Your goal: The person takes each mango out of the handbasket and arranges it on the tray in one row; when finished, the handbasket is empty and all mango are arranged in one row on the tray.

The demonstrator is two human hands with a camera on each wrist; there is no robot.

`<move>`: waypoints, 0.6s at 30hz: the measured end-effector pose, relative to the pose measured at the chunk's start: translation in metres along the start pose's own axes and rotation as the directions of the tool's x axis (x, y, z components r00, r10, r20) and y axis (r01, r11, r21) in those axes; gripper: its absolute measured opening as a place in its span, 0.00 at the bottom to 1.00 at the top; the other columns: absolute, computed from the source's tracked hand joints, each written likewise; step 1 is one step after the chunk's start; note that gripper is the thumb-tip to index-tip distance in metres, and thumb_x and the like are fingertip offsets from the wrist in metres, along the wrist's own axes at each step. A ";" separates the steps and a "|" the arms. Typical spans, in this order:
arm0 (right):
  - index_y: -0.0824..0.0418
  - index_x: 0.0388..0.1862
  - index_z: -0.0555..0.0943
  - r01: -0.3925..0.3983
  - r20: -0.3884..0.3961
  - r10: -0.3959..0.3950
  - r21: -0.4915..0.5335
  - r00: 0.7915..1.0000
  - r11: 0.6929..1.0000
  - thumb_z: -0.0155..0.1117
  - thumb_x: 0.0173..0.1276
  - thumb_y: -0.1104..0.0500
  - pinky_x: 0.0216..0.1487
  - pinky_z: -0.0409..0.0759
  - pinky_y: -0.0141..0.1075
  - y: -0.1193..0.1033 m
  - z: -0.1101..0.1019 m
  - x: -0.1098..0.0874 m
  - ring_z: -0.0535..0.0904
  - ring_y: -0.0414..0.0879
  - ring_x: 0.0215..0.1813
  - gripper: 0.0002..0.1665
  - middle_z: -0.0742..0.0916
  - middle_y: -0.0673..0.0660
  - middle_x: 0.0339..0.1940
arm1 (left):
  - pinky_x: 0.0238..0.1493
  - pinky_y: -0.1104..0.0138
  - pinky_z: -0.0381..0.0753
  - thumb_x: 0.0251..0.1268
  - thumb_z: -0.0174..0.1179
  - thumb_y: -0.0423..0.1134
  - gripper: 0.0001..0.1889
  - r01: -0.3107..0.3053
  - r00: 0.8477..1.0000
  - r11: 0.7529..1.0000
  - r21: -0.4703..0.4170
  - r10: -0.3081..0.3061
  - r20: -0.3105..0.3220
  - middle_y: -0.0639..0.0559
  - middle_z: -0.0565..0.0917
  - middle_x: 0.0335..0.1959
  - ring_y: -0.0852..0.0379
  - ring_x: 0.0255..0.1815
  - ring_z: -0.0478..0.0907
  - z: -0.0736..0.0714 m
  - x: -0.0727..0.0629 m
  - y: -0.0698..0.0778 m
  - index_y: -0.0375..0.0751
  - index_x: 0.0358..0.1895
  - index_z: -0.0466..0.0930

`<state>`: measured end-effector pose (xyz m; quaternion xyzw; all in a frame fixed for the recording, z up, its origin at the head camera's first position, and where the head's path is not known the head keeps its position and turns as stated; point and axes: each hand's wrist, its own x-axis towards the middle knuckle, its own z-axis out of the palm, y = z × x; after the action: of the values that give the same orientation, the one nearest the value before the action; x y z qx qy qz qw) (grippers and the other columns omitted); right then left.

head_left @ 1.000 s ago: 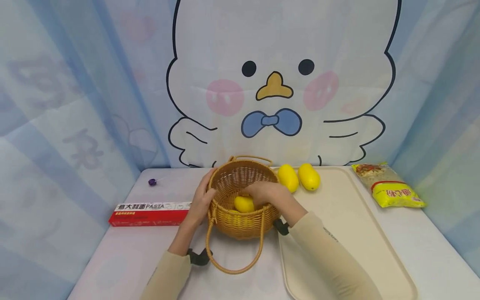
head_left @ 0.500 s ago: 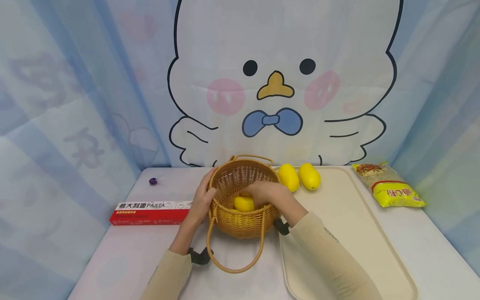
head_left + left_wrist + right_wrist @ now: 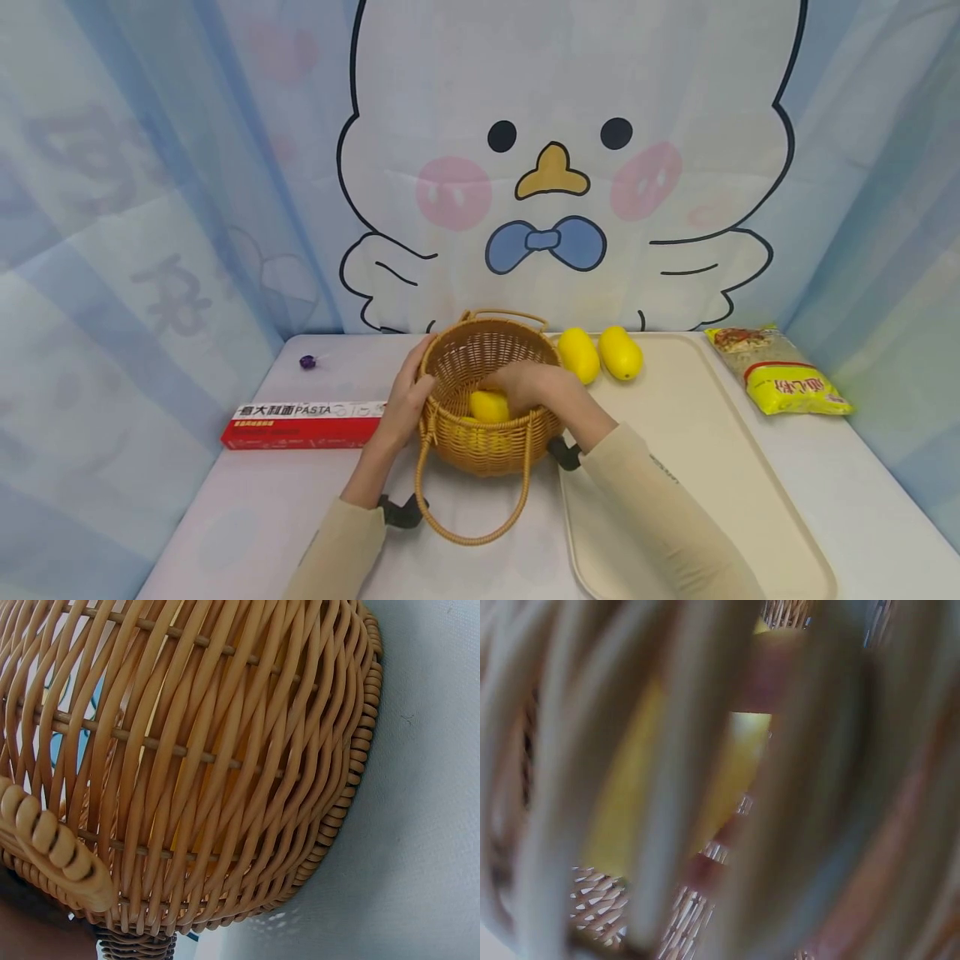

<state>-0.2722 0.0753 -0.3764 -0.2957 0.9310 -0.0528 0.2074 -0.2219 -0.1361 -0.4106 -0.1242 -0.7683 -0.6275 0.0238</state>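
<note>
Hands (image 3: pixel 406 406) (image 3: pixel 534 385) flank a yellow fruit (image 3: pixel 489 407) in the basket (image 3: pixel 476 350), the right gripping it.

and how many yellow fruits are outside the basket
2: one yellow fruit beside the basket and another yellow fruit just right of that, both at the far end of the tray. Any behind the basket would be hidden.

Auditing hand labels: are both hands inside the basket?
No, only the right hand reaches inside the basket; the left hand holds its outer side.
</note>
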 end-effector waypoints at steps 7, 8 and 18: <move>0.43 0.73 0.70 0.063 -0.099 -0.062 0.005 0.993 0.998 0.69 0.63 0.53 0.75 0.66 0.51 0.001 0.002 0.001 0.71 0.51 0.73 0.39 0.78 0.50 0.70 | 0.79 0.49 0.56 0.68 0.42 0.32 0.36 0.003 1.000 1.000 -0.005 -0.003 0.003 0.49 0.53 0.81 0.46 0.81 0.54 0.000 0.000 -0.001 0.50 0.80 0.50; 0.43 0.74 0.70 0.067 -0.110 -0.067 0.004 0.992 0.998 0.68 0.63 0.53 0.75 0.66 0.51 0.001 0.002 0.002 0.71 0.51 0.72 0.39 0.78 0.50 0.71 | 0.79 0.49 0.56 0.68 0.42 0.32 0.36 0.004 1.000 1.000 -0.005 -0.004 0.002 0.49 0.53 0.81 0.46 0.81 0.54 0.000 0.000 -0.001 0.49 0.80 0.50; 0.39 0.75 0.67 0.096 -0.226 -0.080 0.060 0.971 0.994 0.68 0.58 0.59 0.73 0.70 0.50 0.000 0.001 0.001 0.71 0.50 0.71 0.45 0.75 0.48 0.73 | 0.79 0.50 0.55 0.67 0.43 0.33 0.36 0.010 1.000 1.000 0.010 -0.010 0.003 0.49 0.53 0.81 0.47 0.81 0.53 -0.001 -0.001 0.002 0.46 0.80 0.49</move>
<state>-0.2726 0.0742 -0.3777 -0.3215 0.9319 -0.1276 0.1090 -0.2207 -0.1364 -0.4084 -0.1214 -0.7721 -0.6235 0.0201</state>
